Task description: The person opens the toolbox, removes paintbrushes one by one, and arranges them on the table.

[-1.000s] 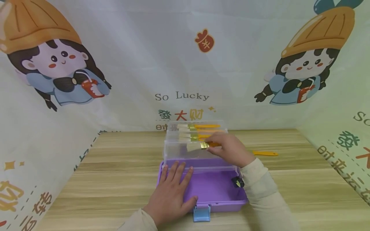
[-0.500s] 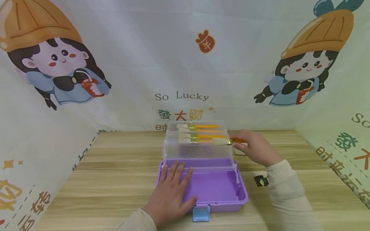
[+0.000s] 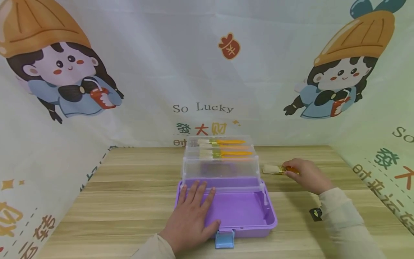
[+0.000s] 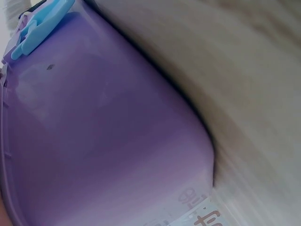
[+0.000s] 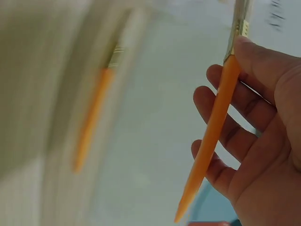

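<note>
My right hand pinches a flat paintbrush between thumb and fingers near its metal ferrule, its pale bristles pointing left. It is to the right of a purple storage box, low over the wooden table. In the right wrist view, a second orange-handled paintbrush lies on the table beyond the held one. My left hand rests with spread fingers over the left side of the box. Raised clear trays at the back of the box hold several paintbrushes lying crosswise.
A light blue latch hangs from the front wall of the box. Wooden tabletop extends to both sides. A printed cloth stands behind the table and along its sides. A small black tag shows beside the right sleeve.
My right hand has carried the paintbrush away from the clear trays, to the right and down toward the table. The left hand and the box have stayed where they were.
</note>
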The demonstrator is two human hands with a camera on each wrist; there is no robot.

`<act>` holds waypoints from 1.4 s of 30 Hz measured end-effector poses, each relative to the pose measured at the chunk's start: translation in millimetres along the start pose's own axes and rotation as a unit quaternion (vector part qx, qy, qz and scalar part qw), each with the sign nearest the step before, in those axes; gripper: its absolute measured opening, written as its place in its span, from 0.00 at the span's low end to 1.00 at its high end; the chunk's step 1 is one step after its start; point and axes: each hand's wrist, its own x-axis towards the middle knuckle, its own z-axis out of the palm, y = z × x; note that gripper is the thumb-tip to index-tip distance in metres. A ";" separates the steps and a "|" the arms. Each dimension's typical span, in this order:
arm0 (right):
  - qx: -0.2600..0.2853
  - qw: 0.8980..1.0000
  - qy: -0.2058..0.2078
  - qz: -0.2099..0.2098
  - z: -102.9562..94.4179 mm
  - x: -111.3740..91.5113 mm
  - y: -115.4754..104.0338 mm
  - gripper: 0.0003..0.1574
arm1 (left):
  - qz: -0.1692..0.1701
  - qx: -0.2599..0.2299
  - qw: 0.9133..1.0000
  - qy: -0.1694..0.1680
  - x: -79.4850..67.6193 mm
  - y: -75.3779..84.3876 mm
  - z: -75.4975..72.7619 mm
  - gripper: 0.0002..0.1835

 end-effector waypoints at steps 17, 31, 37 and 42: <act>-0.048 0.996 -0.068 0.010 42.0 11.5 41.1 0.10 | -0.002 -0.002 1.000 -0.004 -1.0 -1.3 -3.3 0.43; -0.017 0.996 -0.090 0.017 39.0 11.2 36.4 0.05 | -0.004 -0.006 1.000 -0.009 -0.5 -0.3 -1.9 0.43; -0.016 0.996 -0.085 0.027 39.1 12.1 42.0 0.04 | -0.002 -0.007 1.000 -0.007 -0.9 0.1 -1.4 0.43; -0.005 0.998 -0.059 0.030 28.9 17.7 33.9 0.09 | -0.002 -0.004 1.000 -0.005 -0.7 -0.2 -0.8 0.43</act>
